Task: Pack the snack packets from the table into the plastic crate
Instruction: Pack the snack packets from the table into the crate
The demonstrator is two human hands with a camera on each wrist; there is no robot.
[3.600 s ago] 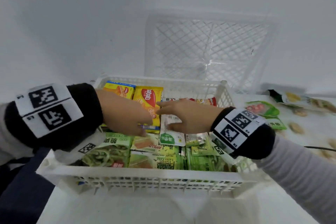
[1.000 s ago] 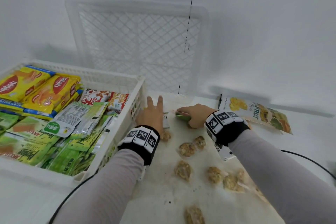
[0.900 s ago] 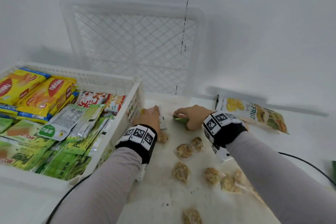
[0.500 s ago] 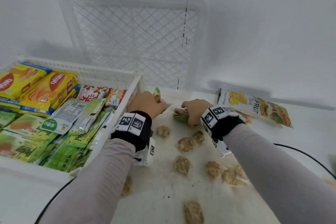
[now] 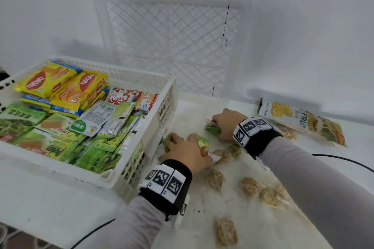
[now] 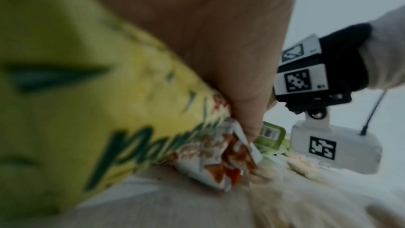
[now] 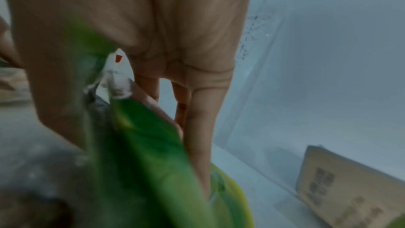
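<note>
Filling left of desk (image 5: 50,204): white plastic crate (image 5: 162,119), packed with yellow wafer packets (image 5: 79,91) at far side, green snack packets (image 5: 50,143) at near side. Just right of crate, left hand (image 5: 186,153) curled round yellow-green packet (image 6: 92,110) plus small white-and-red packet (image 6: 221,160), held low over desk. Loose wrapped oat bites (image 5: 214,179) scattered around hands. Further right, green packet (image 5: 212,129) gripped by right hand (image 5: 226,123), fingers (image 7: 197,119) wrapped over it. Fruit chips bag (image 5: 299,119) lying flat at far right.
</note>
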